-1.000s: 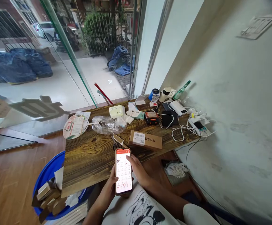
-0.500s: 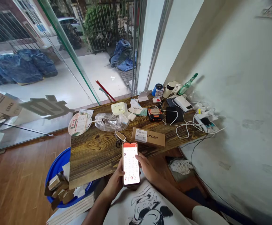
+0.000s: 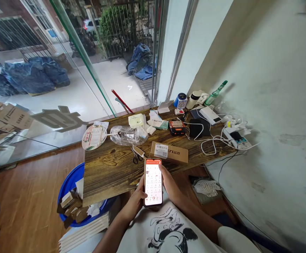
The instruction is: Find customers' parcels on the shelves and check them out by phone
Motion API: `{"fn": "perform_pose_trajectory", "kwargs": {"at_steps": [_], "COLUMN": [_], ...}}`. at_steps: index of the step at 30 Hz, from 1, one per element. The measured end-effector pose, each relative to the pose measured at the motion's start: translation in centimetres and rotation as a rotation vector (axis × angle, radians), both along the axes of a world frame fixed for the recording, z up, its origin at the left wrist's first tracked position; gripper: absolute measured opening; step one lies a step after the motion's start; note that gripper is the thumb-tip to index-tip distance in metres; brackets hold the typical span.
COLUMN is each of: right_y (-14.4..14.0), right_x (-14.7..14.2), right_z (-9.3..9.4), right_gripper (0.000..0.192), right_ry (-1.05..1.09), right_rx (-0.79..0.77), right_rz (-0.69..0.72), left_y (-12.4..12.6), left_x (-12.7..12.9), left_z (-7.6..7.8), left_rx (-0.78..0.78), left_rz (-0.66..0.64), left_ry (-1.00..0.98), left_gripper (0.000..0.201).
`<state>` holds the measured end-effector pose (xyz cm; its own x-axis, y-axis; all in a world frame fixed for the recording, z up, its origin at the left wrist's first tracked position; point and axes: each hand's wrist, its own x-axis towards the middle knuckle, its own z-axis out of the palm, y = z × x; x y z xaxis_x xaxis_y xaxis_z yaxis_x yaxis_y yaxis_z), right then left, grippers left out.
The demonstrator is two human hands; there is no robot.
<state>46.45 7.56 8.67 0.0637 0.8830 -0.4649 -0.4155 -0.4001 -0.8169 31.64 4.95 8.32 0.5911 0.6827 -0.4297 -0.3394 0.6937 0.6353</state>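
Observation:
A smartphone (image 3: 153,186) with a lit, mostly white screen and a red top bar is held upright in front of my shirt. My left hand (image 3: 135,202) grips its left edge, thumb resting on the lower left of the frame. On the other side, my right hand (image 3: 170,185) is curled at the right edge, its thumb at the screen's top right corner. The fingers behind the phone are hidden. Just beyond the phone lie a long cardboard box (image 3: 169,152), scissors (image 3: 137,157) and a knife with a pale blade (image 3: 138,151).
The wooden table (image 3: 108,175) also bears crumpled clear plastic (image 3: 128,135), a round fan (image 3: 93,137), an orange-black device (image 3: 177,128), tangled white cables (image 3: 208,149) and a green bottle (image 3: 216,93). A blue bin (image 3: 71,175) with cardboard scraps stands at left, a wall at right.
My right thumb has moved from the screen's upper middle up to its top right corner. The whole view has shifted slightly, so things appear further right.

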Motion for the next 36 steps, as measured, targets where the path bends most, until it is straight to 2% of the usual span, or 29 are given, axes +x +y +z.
{"fn": "perform_pose_trajectory", "kwargs": {"at_steps": [6,14,18,23,27,30,36], "right_y": [-2.7,-3.5,-3.2,-3.3,-3.2,-3.2,-3.1], "right_x": [0.7,1.1,0.9,0.8,0.9,0.9,0.7], "right_z": [-0.3,0.9,1.1,0.5,-0.2,0.2,0.8], "right_gripper": [0.042,0.073,0.072,0.058,0.072,0.075,0.056], "right_ry": [0.072,0.155,0.098,-0.028,-0.026,0.005,0.027], "right_rx": [0.097,0.141,0.193,0.234,0.301,0.289,0.197], "right_rz": [0.234,0.389,0.390,0.388,0.412,0.417,0.358], "left_y": [0.0,-0.1,0.2,0.2,0.3,0.4,0.6], "left_x": [-0.2,0.0,-0.1,-0.2,-0.1,0.1,0.5], "left_z": [-0.1,1.1,1.6,1.3,1.0,1.1,1.3], "left_rx": [-0.022,-0.019,-0.021,-0.025,-0.028,-0.028,0.020], "left_rz": [0.090,0.103,0.103,0.081,0.113,0.117,0.135], "left_ry": [-0.095,0.070,-0.036,-0.044,-0.033,0.009,0.217], "left_gripper": [0.102,0.108,0.109,0.107,0.107,0.102,0.082]}}
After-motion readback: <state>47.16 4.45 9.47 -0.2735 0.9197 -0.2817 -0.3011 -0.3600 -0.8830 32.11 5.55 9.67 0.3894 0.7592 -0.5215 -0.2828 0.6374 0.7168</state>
